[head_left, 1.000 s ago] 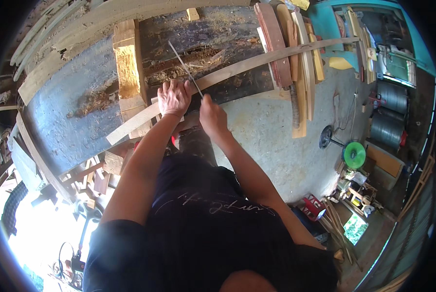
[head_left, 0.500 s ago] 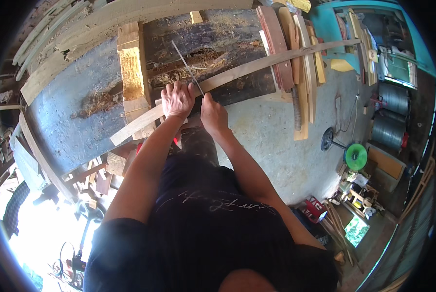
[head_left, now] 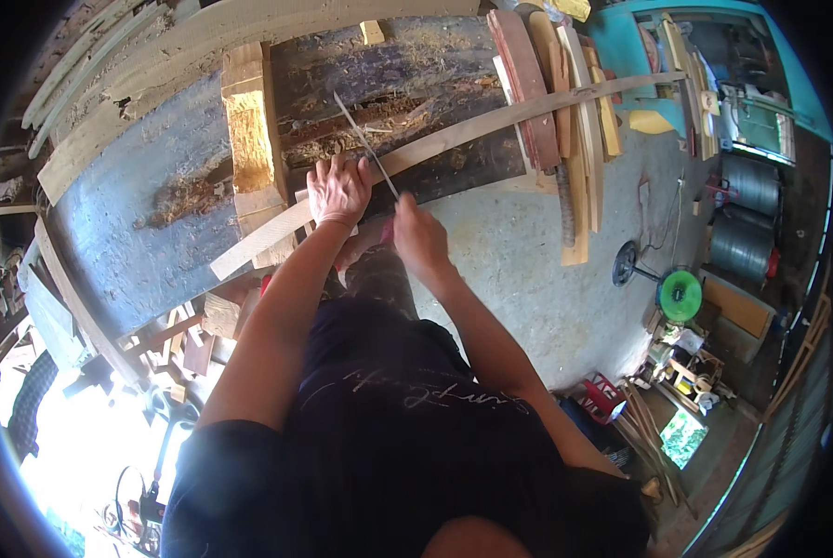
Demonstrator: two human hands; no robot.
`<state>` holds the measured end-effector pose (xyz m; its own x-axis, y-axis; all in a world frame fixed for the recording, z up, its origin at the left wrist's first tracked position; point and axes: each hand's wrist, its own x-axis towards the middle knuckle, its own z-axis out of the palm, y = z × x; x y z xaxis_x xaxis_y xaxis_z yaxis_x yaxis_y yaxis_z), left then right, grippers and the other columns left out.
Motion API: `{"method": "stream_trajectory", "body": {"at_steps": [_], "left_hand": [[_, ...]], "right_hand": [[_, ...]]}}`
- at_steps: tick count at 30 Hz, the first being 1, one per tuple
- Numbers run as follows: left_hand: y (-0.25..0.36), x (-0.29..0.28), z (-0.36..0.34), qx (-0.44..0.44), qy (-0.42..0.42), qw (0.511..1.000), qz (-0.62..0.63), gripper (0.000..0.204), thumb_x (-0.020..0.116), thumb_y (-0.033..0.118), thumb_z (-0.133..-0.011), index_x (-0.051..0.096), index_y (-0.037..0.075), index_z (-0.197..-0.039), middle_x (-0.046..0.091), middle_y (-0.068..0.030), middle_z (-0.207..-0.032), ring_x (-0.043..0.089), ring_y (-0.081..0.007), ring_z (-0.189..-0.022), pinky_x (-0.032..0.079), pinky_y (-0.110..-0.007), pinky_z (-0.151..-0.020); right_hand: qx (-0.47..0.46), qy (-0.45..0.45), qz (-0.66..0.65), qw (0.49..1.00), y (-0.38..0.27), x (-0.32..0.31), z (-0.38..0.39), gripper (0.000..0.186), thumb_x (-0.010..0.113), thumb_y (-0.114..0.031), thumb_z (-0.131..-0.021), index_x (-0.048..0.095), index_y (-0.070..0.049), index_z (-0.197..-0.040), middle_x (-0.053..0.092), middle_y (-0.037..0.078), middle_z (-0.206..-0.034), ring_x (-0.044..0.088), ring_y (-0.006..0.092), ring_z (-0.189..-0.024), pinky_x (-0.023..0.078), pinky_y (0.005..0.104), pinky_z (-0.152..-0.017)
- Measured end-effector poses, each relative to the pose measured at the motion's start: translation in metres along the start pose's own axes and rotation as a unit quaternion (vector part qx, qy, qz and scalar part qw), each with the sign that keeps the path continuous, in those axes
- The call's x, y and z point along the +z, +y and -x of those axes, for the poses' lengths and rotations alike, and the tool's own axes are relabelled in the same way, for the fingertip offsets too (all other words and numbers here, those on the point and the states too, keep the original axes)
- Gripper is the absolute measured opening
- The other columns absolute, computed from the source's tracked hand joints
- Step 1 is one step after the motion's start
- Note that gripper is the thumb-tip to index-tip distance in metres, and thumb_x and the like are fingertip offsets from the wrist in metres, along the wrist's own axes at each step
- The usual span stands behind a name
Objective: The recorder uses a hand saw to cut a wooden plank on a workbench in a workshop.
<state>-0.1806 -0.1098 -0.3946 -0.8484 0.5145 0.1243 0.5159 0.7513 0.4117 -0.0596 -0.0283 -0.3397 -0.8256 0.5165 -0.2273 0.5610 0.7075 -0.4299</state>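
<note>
A long, narrow wooden strip (head_left: 477, 133) lies slantwise over the dark, worn workbench (head_left: 389, 65). My left hand (head_left: 339, 189) is spread over the strip and presses on it, thumb toward the blade. In my right hand (head_left: 422, 240), just off the bench's near edge, is a handsaw (head_left: 367, 146) with its thin blade seen edge-on. The blade crosses the strip right beside my left thumb, its tip pointing away over the bench. My right fingers are closed around its handle, which they hide. Left of my left hand, a thick wooden block (head_left: 251, 130) lies under the strip.
Several boards (head_left: 528, 84) are stacked at the bench's right side, under the strip. A long plank (head_left: 184, 60) runs along the far edge, near a small wood offcut (head_left: 372, 33). On the floor to the right stands a fan with a green round part (head_left: 680, 297).
My right hand has drawn the saw back toward me and slightly right, so the blade tip sits nearer. My left hand stays in place on the strip.
</note>
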Motion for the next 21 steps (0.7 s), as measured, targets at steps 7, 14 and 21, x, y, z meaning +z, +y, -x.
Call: {"method": "stream_trajectory", "body": {"at_steps": [7,14,21], "left_hand": [[0.011,0.0,-0.004,0.018,0.008,1.0,0.012,0.032,0.051,0.033,-0.09,0.063,0.008,-0.073,0.06,-0.0075,-0.089,0.055,-0.029,-0.083,0.041,-0.043,-0.072],[-0.001,0.0,0.001,-0.002,-0.018,1.0,-0.008,0.032,0.05,0.033,-0.091,0.066,0.008,-0.077,0.061,-0.0079,-0.093,0.056,-0.0288,-0.086,0.041,-0.044,-0.073],[0.012,-0.001,-0.002,0.009,-0.019,1.0,0.012,0.033,0.05,0.033,-0.091,0.067,0.008,-0.078,0.061,-0.0097,-0.096,0.056,-0.0295,-0.087,0.041,-0.044,-0.074]], "right_hand": [[0.036,-0.008,0.025,0.999,0.004,0.001,-0.004,0.012,0.046,-0.016,-0.094,0.045,-0.004,-0.095,0.062,0.023,-0.07,0.062,0.0431,-0.067,0.049,0.0533,-0.057],[-0.001,-0.01,0.047,0.999,0.006,-0.013,0.038,0.011,0.047,-0.014,-0.092,0.046,-0.003,-0.094,0.063,0.022,-0.069,0.064,0.0402,-0.065,0.051,0.0511,-0.055],[-0.006,0.022,0.039,0.999,-0.003,0.006,-0.032,0.011,0.046,-0.012,-0.091,0.048,-0.001,-0.093,0.063,0.021,-0.069,0.064,0.0406,-0.065,0.051,0.0501,-0.056]]}}
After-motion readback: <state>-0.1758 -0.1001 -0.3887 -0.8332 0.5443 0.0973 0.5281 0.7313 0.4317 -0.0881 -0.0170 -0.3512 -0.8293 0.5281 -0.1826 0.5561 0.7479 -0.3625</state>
